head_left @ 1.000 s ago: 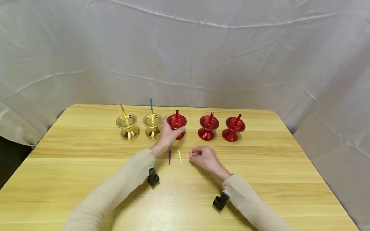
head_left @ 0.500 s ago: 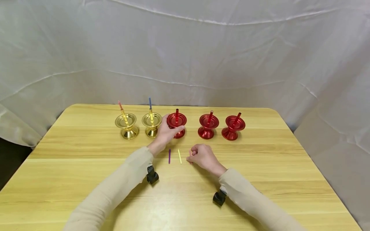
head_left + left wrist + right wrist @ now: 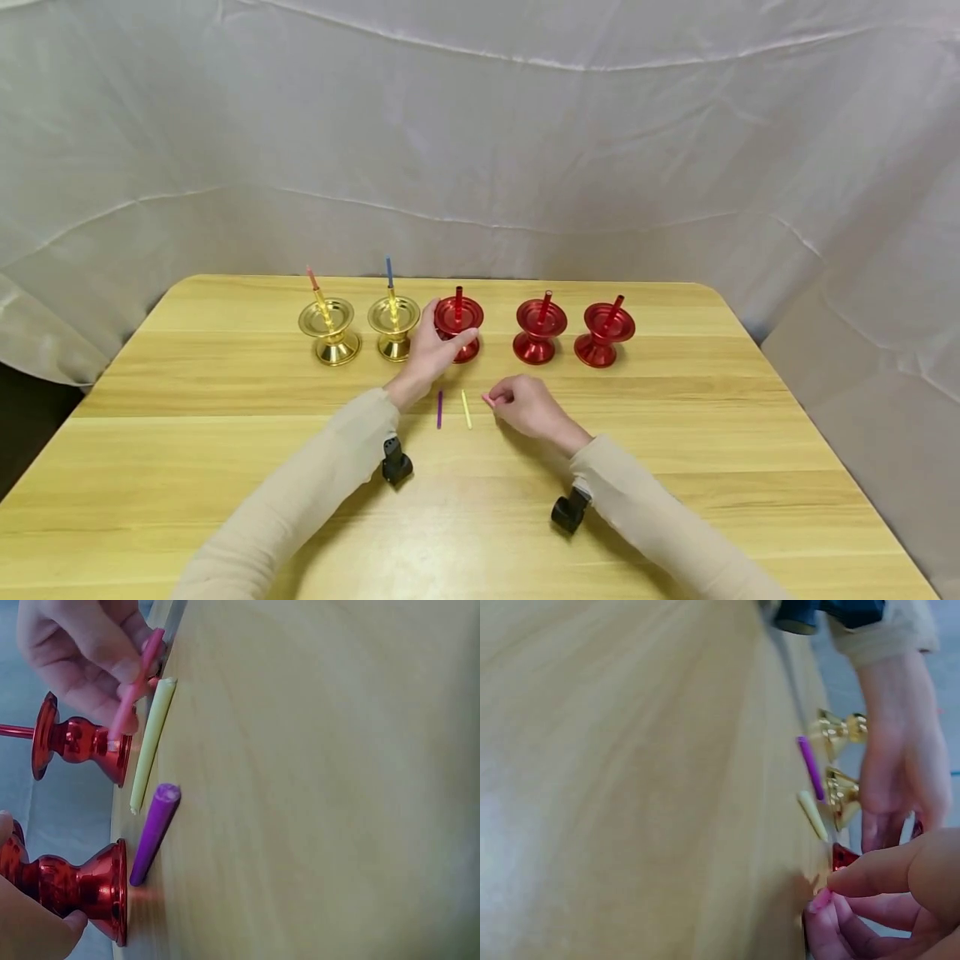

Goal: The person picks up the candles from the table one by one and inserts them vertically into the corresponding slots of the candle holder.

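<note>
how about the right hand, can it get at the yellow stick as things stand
Probably yes: the yellow stick lies on the table just to the left of the right hand, with nothing seen between them. That hand pinches the pink stick, though, so it may need to put that down first.

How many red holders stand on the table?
3: first red holder held by the left hand; second red holder farther right; third red holder at the row's right end.

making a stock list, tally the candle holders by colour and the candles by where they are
Gold candle holders: 2
Red candle holders: 3
Candles standing in gold holders: 2
Candles lying loose: 2
Pink candle in right hand: 1
Total: 10
</note>
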`<state>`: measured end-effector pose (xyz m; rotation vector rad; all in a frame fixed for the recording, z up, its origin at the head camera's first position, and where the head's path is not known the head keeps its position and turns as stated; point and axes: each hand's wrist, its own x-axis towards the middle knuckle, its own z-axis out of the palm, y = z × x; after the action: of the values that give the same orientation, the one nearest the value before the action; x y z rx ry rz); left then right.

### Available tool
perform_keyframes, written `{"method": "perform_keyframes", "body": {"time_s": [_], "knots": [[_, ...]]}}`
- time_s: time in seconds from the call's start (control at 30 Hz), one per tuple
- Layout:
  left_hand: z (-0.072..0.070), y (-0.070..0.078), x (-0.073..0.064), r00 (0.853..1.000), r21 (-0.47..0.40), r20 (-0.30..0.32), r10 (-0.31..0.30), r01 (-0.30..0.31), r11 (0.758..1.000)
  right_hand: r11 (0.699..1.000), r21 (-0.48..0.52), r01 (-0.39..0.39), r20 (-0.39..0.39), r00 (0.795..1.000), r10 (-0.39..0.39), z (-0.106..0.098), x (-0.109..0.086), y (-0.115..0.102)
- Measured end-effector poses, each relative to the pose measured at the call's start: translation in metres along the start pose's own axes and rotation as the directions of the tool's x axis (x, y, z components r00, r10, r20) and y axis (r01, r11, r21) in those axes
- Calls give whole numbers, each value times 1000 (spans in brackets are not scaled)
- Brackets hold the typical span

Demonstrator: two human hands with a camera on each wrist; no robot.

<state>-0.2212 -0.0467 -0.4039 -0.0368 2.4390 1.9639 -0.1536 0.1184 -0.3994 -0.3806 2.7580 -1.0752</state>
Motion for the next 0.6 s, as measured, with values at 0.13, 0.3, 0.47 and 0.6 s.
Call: {"method": "perform_keyframes", "body": {"time_s": [0.13,0.3,0.47,0.6], "knots": [[0,-1,1,1000,13,-1,9,-9,1000,979,153,-132,56,991,124,-5,3,-1],[0,-1,1,1000,15,-4,26,-26,1000,965,241,-107,12,994,108,-20,11,-8],[-1,-2,1,1000,23,4,28,-28,999,964,260,-53,-66,995,72,-35,24,-19],[-1,-2,0,1000,23,11,29,-29,999,958,288,-13,-122,991,50,-43,35,-26]]}}
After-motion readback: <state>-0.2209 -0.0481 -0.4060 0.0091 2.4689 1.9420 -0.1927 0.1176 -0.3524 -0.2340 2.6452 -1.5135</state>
